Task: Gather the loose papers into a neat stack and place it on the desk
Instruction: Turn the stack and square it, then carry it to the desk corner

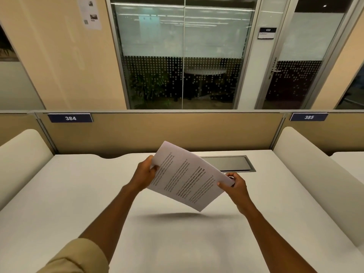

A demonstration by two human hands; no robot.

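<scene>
A stack of white printed papers (187, 176) hangs in the air above the middle of the white desk (78, 194), tilted and turned diagonally, and throws a shadow on the desk below. My left hand (144, 172) grips the stack's upper left edge. My right hand (234, 186) pinches its right corner. I cannot tell how many sheets the stack holds. No loose paper lies on the desk surface.
A grey cable hatch (232, 164) is set into the desk behind the papers. Rounded white side dividers (21, 154) (315, 164) flank the desk. A tan back panel (157, 131) with number plates 384 and 385 closes the far edge.
</scene>
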